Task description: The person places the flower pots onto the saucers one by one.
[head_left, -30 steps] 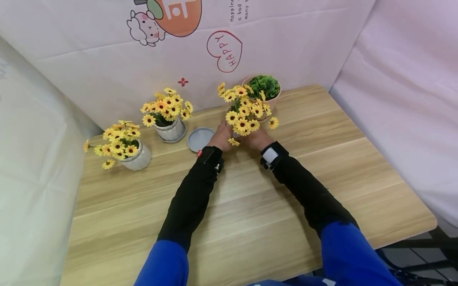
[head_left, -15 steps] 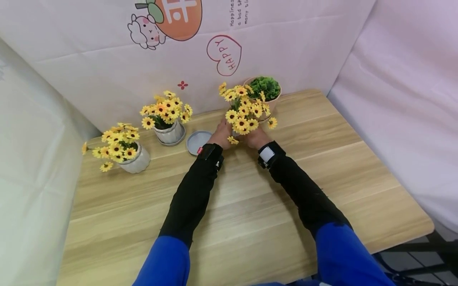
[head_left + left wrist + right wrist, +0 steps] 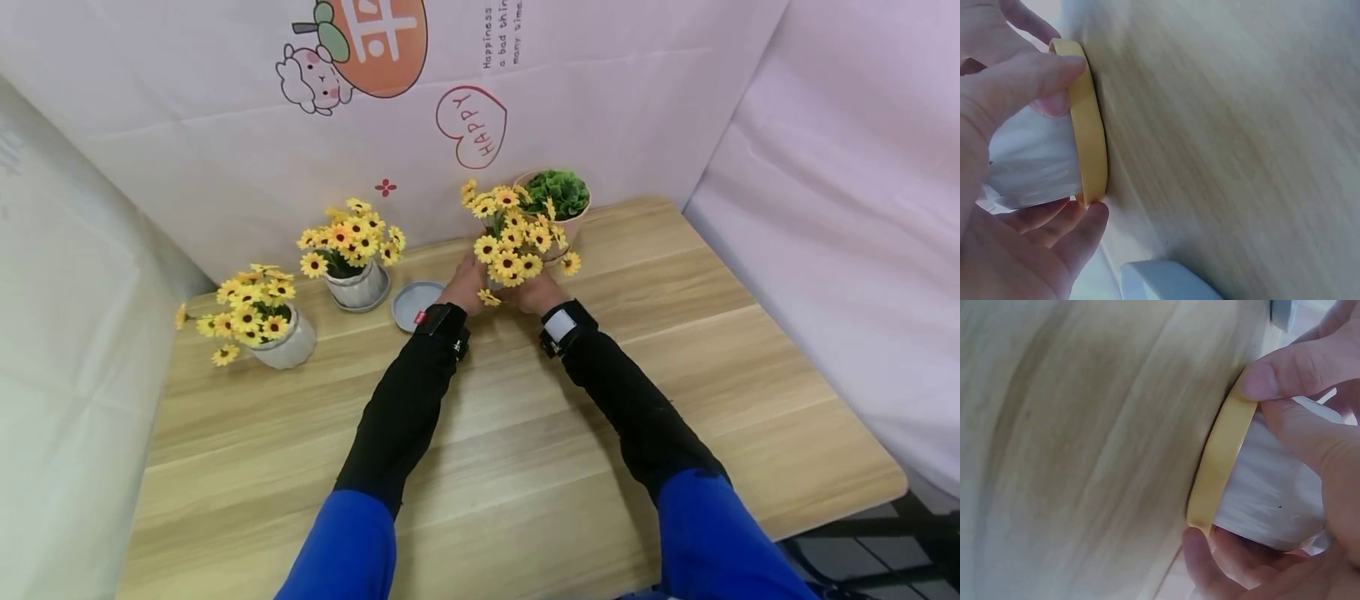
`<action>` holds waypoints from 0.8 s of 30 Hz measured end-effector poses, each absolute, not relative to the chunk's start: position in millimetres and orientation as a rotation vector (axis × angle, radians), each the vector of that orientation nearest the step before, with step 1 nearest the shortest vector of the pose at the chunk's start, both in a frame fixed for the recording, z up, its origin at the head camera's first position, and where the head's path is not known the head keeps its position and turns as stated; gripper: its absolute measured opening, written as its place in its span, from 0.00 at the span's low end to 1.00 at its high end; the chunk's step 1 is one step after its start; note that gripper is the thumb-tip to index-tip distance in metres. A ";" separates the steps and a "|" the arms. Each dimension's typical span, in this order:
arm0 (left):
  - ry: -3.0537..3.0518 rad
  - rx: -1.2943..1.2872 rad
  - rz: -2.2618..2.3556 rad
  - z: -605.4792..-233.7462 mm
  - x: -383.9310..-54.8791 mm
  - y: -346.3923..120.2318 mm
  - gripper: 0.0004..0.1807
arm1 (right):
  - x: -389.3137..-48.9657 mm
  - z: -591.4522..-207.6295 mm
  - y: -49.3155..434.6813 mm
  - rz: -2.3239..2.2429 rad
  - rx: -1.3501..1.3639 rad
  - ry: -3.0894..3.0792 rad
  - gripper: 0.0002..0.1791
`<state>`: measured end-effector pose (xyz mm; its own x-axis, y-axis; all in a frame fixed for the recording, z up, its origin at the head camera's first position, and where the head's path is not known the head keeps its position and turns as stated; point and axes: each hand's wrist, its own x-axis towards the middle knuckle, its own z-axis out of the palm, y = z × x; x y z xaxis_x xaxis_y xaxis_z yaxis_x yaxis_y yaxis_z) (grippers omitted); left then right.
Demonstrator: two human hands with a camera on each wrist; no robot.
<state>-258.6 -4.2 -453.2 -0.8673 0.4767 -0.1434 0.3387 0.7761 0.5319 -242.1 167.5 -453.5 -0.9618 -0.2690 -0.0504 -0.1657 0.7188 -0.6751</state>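
Note:
A white flower pot (image 3: 1035,156) with yellow artificial daisies (image 3: 512,243) stands upright in a yellow saucer (image 3: 1221,465) on the wooden table. My left hand (image 3: 467,285) grips it from the left side, and my right hand (image 3: 538,293) from the right. Both wrist views show a thumb and fingertips at the saucer's rim, with other fingers around the pot. From the head view the blossoms hide most of the pot and the fingertips.
A bare grey saucer (image 3: 415,307) lies just left of my left hand. Farther left stand a daisy pot on a grey saucer (image 3: 364,302) and another daisy pot (image 3: 288,343) without one. A green plant in a pink pot (image 3: 573,227) stands close behind the held flowers.
The head view has tilted a little, so the scene sits lower in the frame. Both hands stay around the flower pot, with no clear movement of it on the table.

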 end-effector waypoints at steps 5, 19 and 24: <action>2.678 0.601 0.808 -457.8 -255.7 -6.7 0.49 | -237.6 -460.4 169.3 -1.124 -0.361 2.761 0.40; 2.561 0.617 1.142 -455.6 -237.0 -20.2 0.66 | -209.2 -456.3 174.2 -0.937 -0.426 2.916 0.51; 2.556 0.634 1.170 -454.1 -221.3 -30.2 0.75 | -190.7 -448.9 168.6 -0.728 -0.305 2.884 0.59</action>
